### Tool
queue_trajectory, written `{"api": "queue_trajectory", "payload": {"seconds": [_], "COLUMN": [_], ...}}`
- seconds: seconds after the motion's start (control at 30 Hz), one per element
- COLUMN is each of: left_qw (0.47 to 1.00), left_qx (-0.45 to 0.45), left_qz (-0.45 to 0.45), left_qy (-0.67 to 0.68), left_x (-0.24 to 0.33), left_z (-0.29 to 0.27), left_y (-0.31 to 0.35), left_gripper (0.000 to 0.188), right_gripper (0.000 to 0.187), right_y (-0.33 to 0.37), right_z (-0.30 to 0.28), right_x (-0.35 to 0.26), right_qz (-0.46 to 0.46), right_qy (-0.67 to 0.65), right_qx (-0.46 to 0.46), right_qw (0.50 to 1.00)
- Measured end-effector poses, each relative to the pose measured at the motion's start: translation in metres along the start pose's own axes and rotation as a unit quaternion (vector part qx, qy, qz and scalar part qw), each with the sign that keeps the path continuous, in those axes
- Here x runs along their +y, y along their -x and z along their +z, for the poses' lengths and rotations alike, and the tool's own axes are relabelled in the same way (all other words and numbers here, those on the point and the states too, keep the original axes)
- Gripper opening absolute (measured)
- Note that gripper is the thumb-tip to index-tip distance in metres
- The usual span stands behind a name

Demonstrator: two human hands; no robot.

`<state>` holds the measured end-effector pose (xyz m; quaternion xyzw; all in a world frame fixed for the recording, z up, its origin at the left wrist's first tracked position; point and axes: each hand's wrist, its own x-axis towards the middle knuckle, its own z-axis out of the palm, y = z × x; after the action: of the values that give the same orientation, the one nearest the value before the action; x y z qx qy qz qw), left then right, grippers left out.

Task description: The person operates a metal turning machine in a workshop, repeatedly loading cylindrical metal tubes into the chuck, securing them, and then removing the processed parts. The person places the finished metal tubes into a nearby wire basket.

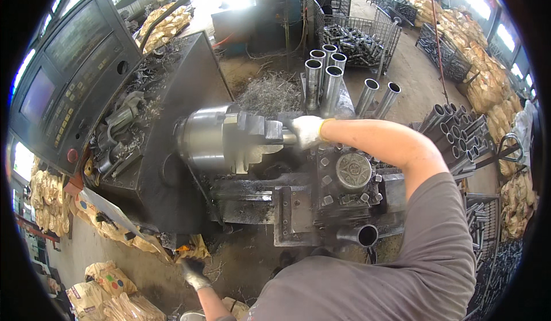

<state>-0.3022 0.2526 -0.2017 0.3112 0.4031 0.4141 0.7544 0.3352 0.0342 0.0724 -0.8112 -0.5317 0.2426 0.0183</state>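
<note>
At the lathe chuck [209, 140], my right hand [307, 131] in a white work glove with dark fingers is closed around a shiny metal tube [288, 138]. The tube's near-chuck end sits among the stepped chuck jaws [255, 137]; my hand hides the rest of it. Low on the left, my left hand [196, 272], in a similar glove, is beside the lathe's base near a yellow-orange piece [186, 247]. Its dark fingers blur into the shadow there, and their shape is unclear. The tool turret [353, 171] stands just below my right forearm.
A control panel [63, 80] rises at the left. Upright metal tubes [333, 88] stand behind the lathe, with more tubes [456, 131] stacked at right. One short tube [366, 236] lies near my body. Metal shavings [270, 94] pile behind; wire baskets [361, 39] and sacks [476, 62] surround the area.
</note>
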Motion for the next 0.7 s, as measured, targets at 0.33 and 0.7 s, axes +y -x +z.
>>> {"api": "queue_trajectory", "payload": {"seconds": [0.33,0.7], "left_qw": [0.975,0.842], "left_qx": [0.146,0.236], "left_qz": [-0.153,0.195], "left_qy": [0.065,-0.445], "left_x": [0.075,0.093], "left_z": [0.078,0.088], "left_y": [0.01,0.037], "left_gripper": [0.042,0.041], "right_gripper": [0.056,0.053], "right_y": [-0.002,0.183], "right_z": [-0.014,-0.039], "right_x": [-0.013,-0.04], "right_qz": [0.053,0.058], "right_qy": [-0.155,-0.167], "right_qx": [-0.039,0.374], "right_qw": [0.986,0.911]}}
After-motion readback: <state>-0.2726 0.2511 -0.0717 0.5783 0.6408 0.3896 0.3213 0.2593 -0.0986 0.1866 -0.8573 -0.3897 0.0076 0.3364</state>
